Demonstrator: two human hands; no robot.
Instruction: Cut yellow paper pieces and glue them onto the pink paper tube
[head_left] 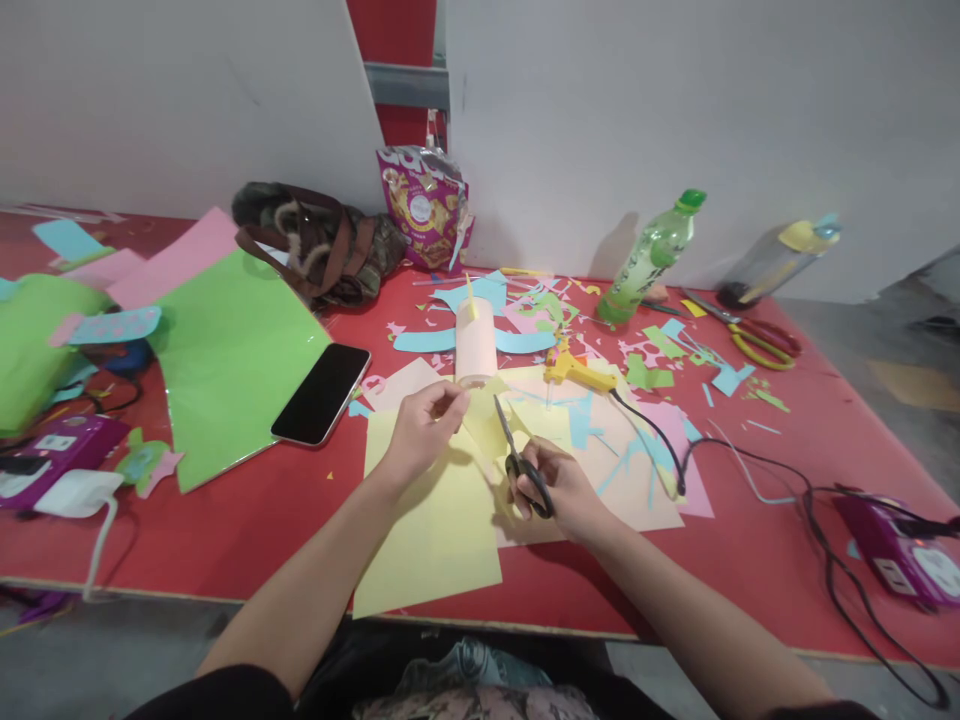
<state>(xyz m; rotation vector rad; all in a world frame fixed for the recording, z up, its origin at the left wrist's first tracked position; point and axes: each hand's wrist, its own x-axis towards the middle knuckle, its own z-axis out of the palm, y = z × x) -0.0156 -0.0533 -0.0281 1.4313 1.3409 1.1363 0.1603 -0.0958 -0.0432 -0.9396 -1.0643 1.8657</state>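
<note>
My left hand point(421, 430) pinches the top edge of a yellow paper sheet point(435, 520) lying on the red table point(225, 520). My right hand point(559, 490) grips black-handled scissors point(517, 455), blades pointing up and away over the yellow paper. Just beyond my hands a pale pink paper tube point(475, 340) rests on blue paper shapes. A yellow glue gun point(577, 372) lies to the right of the tube, its black cord trailing right.
A black phone point(321, 392) lies on green paper point(225, 360) to the left. A brown bag point(315, 240), snack pouch point(426, 205), green bottle point(651, 255) and red-yellow scissors point(754, 335) stand farther back. Purple power strips point(900, 550) sit at both sides. Paper scraps litter the table.
</note>
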